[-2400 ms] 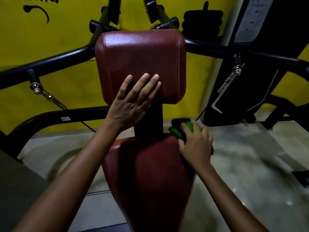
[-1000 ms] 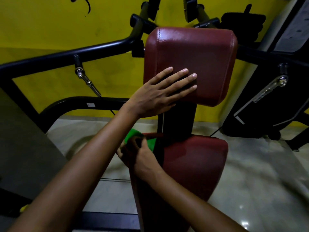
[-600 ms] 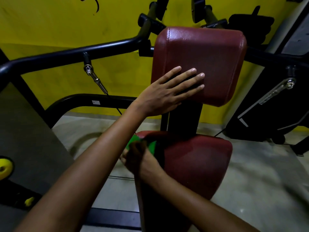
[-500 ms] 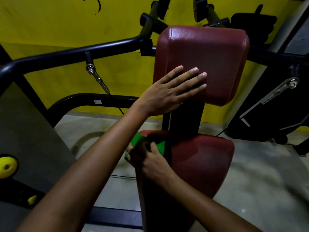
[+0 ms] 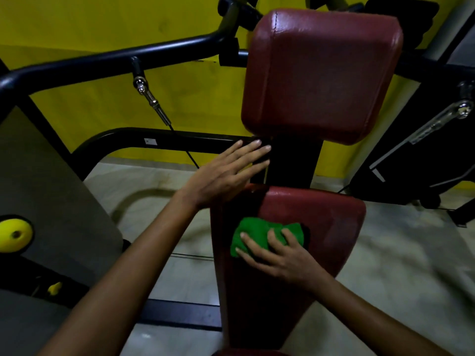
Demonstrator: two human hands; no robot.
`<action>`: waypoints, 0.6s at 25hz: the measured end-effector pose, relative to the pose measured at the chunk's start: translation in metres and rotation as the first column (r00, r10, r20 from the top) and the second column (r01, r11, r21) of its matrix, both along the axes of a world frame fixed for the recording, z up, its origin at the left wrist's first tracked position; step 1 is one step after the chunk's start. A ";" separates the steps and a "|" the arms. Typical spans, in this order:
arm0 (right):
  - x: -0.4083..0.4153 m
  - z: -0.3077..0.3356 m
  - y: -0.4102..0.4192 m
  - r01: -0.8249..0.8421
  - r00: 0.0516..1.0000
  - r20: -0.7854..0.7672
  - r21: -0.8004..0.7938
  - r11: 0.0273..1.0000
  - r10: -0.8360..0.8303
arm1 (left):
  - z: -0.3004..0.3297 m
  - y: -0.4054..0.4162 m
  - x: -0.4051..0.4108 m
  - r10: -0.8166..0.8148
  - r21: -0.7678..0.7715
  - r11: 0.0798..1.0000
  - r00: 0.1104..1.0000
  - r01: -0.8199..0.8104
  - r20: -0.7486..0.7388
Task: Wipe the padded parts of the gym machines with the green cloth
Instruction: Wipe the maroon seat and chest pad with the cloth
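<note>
A gym machine has a dark red upper back pad (image 5: 321, 73) and a dark red lower pad (image 5: 329, 227) on a black post (image 5: 293, 163). The green cloth (image 5: 257, 235) lies bunched on the left part of the lower pad. My right hand (image 5: 280, 255) presses on the cloth with fingers spread over it. My left hand (image 5: 226, 173) hovers with straight fingers just below the upper pad, beside the post, above the lower pad's top left corner; it holds nothing.
Black frame bars (image 5: 115, 60) run left of the pads, with a chrome cable fitting (image 5: 146, 96) hanging from one. A yellow wall stands behind. A grey panel with a yellow knob (image 5: 14, 236) is at the left. Another black machine (image 5: 424, 150) stands right.
My left hand has come off the upper pad and dropped to beside the post. My right hand with the cloth has moved from the lower pad's left edge onto its front face.
</note>
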State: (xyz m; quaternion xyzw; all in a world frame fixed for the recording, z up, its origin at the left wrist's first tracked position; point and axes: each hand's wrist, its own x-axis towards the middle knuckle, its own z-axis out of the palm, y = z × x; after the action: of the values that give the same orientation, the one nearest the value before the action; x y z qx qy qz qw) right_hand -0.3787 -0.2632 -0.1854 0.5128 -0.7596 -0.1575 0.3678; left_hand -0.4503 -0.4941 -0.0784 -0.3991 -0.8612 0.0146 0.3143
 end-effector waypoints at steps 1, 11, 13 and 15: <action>-0.004 0.001 0.011 -0.056 0.998 -0.019 0.099 0.994 0.058 | -0.016 -0.004 0.006 0.006 0.014 1.000 0.998 -0.007 0.070; -0.007 0.009 0.061 0.160 0.984 -0.079 -0.001 0.987 -0.159 | -0.072 -0.001 0.019 0.039 0.123 0.990 0.977 -0.066 0.212; -0.003 0.008 0.057 0.378 0.922 0.030 -0.287 0.880 -0.387 | -0.075 0.000 0.019 0.039 0.138 0.988 0.982 -0.066 0.187; 0.014 -0.012 0.037 0.589 0.795 0.238 -0.523 0.616 -0.557 | -0.077 0.002 0.020 0.033 0.145 0.988 0.985 -0.058 0.169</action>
State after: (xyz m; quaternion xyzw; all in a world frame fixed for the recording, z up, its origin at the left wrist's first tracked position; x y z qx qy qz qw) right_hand -0.3644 -0.2267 -0.1978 0.1123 -0.9029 -0.0175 0.4145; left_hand -0.4305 -0.4924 -0.1555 -0.3545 -0.8920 -0.0760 0.2702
